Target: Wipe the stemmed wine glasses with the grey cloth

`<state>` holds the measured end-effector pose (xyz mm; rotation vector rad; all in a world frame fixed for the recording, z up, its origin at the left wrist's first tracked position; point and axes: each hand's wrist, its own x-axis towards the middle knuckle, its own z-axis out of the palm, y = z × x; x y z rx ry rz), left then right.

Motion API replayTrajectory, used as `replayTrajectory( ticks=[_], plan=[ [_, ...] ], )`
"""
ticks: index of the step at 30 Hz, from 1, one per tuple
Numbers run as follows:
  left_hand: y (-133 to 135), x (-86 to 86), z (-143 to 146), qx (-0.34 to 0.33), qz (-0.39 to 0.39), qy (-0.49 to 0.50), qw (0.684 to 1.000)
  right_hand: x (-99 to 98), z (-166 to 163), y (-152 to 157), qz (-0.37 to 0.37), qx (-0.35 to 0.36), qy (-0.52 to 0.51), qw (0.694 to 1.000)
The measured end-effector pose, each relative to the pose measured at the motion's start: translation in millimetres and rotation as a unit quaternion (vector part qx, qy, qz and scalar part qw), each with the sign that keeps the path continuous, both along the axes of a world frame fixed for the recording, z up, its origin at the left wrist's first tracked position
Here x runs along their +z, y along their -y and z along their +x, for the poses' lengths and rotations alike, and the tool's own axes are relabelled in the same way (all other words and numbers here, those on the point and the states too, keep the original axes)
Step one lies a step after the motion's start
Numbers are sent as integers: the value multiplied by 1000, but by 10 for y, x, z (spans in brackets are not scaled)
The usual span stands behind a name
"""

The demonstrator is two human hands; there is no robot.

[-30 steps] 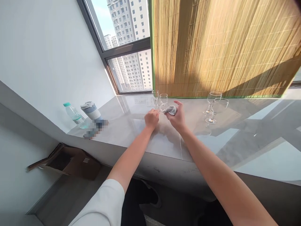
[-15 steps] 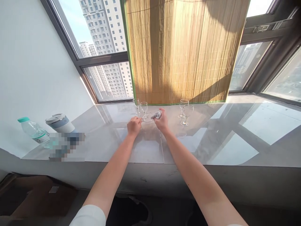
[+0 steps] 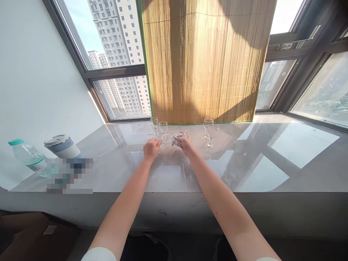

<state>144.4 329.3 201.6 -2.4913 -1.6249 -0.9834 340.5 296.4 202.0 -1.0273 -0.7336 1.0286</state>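
Observation:
My left hand (image 3: 151,149) is closed on a clear stemmed glass (image 3: 165,138), held tilted on its side with its bowl toward the right. My right hand (image 3: 186,142) grips a crumpled pale cloth (image 3: 179,139) close to the glass's mouth; whether the cloth touches the rim I cannot tell. Just beyond my left hand stand two stemmed glasses, one at the back (image 3: 154,123) and one nearer (image 3: 163,127). To the right of my right hand are two more upright glasses, a rear one (image 3: 208,125) and a front one (image 3: 212,131).
A glossy grey sill (image 3: 130,174) runs below the windows. At its left end stand a clear bottle (image 3: 29,157) with a green cap and a blue-white lidded cup (image 3: 62,146), beside a blurred patch. A bamboo blind (image 3: 201,72) hangs behind the glasses. A cardboard box (image 3: 40,239) is low left.
The view has shifted slightly. My right hand and the cloth have turned a little, showing more of the cloth; the glass stays in my left hand.

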Motion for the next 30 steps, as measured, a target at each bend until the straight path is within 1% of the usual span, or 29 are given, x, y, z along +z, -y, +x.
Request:
replayTrajectory(
  ticks=[2,5,6,7,12,15,18,21,23,27,30],
  plan=[
    [2,-13,39,-41,-17,34,998,-24,-21,-24,-26,29,-48,998],
    [-7,-57,117,-140,-54,86,985,-54,-85,-42,-35,55,-57,996],
    [-13,-72,140,-158,-62,99,981,-58,-109,-43,-30,59,-57,996],
    [-21,-84,158,-162,-68,110,978,-58,-130,-44,-24,62,-57,996],
    [-71,-102,195,-102,-109,128,981,-14,-188,-28,-22,85,-44,995],
    [-95,-118,214,-117,-136,127,976,13,-194,-11,-15,91,-33,995],
    [-86,-143,228,-146,-146,114,972,1,-198,1,-11,115,15,993],
    [-40,-134,222,-157,-120,79,977,-50,-218,9,-1,129,81,988],
    [-9,-103,213,-136,-101,38,985,-83,-243,10,4,133,110,985],
    [-6,-38,216,-78,-60,-50,994,-109,-292,-9,11,138,125,983],
    [-58,-38,225,-87,-34,-73,993,-103,-280,-48,-8,119,147,982]
  ],
)
